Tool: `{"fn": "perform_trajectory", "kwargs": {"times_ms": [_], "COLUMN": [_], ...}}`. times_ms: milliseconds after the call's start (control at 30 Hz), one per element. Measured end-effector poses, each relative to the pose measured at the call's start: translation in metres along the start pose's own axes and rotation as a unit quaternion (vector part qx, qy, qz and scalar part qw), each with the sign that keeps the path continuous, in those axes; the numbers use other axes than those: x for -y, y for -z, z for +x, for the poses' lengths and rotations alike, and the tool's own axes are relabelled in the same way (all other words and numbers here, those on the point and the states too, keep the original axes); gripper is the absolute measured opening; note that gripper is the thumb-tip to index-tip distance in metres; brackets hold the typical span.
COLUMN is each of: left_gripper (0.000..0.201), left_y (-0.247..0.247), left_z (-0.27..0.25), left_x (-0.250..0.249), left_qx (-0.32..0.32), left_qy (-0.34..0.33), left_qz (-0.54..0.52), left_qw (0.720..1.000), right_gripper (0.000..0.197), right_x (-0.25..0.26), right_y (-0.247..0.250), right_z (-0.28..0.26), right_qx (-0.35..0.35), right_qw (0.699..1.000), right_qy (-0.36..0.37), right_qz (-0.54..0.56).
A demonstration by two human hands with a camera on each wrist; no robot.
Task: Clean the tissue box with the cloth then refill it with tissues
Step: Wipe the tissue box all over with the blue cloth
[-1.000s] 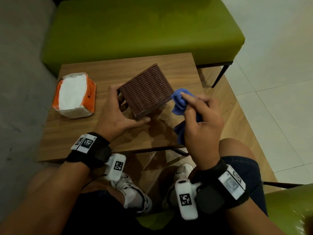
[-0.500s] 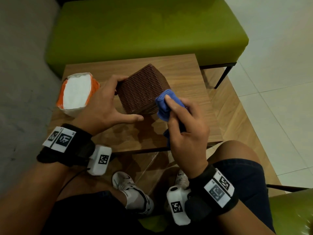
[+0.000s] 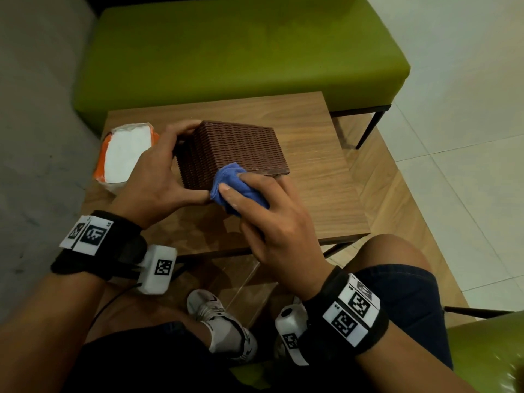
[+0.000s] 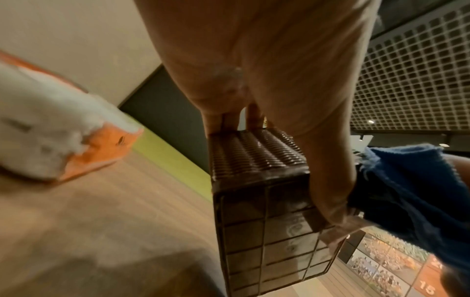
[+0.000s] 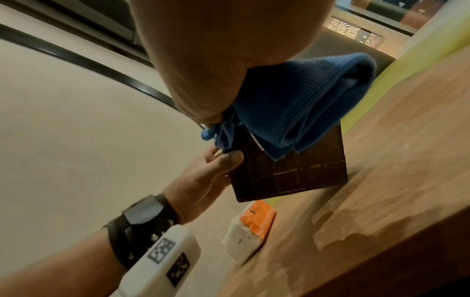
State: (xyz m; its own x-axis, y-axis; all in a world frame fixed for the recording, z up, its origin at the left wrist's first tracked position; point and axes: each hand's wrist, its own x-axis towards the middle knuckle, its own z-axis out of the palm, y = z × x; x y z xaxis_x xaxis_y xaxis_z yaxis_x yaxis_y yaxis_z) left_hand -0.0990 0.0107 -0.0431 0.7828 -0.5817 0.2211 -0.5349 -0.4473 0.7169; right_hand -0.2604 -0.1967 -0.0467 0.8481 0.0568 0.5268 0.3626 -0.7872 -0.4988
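Since a second ago, you've turned the woven tissue box (image 3: 232,150) and slid the blue cloth (image 3: 236,185) onto its near corner.
Your left hand (image 3: 157,177) grips the box above the wooden table (image 3: 320,171); your right hand (image 3: 272,219) clutches the cloth; the tissue pack (image 3: 124,154) lies left.

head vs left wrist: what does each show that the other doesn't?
Head only: both wrists with their marker bands, the box's woven top, the right hand gripping the cloth at the box's near edge, the green bench, the person's shoes.

Left wrist only: the gridded face of the box, turned toward the wrist, with the left thumb over it.

Both: left hand holding the box, cloth, tissue pack, table.
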Motion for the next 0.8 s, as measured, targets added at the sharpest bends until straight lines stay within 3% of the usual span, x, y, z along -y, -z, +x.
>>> {"fn": "perform_trajectory", "kwargs": {"times_ms": [100, 167, 233, 300, 367, 500, 667, 800], "left_gripper": [0.112, 0.11, 0.112, 0.116, 0.116, 0.112, 0.111, 0.109], "left_y": [-0.011, -0.02, -0.027, -0.033, -0.04, -0.049, -0.053, -0.056], "left_z": [-0.004, -0.006, -0.007, -0.008, -0.008, -0.007, -0.008, -0.01], "left_x": [0.005, 0.012, 0.022, 0.031, 0.035, 0.03, 0.028, 0.025], "left_qx": [0.012, 0.016, 0.022, 0.024, 0.02, 0.019, 0.012, 0.005], "left_qy": [0.011, 0.026, 0.051, 0.071, 0.076, 0.082, 0.075, 0.058], "left_qz": [-0.072, -0.109, -0.105, -0.081, -0.064, -0.064, -0.062, -0.054], "left_qw": [0.997, 0.994, 0.993, 0.994, 0.995, 0.994, 0.995, 0.997], "right_gripper": [0.037, 0.039, 0.045, 0.047, 0.047, 0.037, 0.024, 0.027], "right_x": [-0.001, -0.006, -0.023, -0.045, -0.062, -0.066, -0.056, -0.045], "right_y": [0.006, 0.012, 0.017, 0.019, 0.017, 0.003, -0.015, -0.019], "right_z": [-0.005, -0.01, -0.013, -0.013, -0.011, -0.009, -0.017, -0.026], "right_qx": [-0.014, -0.057, -0.13, -0.202, -0.215, -0.166, -0.173, -0.18], "right_qw": [1.0, 0.998, 0.983, 0.95, 0.936, 0.952, 0.951, 0.951], "right_qy": [0.013, -0.018, -0.121, -0.233, -0.275, -0.256, -0.254, -0.243], "right_qz": [0.019, 0.035, 0.048, 0.044, 0.043, 0.018, -0.029, -0.063]}}
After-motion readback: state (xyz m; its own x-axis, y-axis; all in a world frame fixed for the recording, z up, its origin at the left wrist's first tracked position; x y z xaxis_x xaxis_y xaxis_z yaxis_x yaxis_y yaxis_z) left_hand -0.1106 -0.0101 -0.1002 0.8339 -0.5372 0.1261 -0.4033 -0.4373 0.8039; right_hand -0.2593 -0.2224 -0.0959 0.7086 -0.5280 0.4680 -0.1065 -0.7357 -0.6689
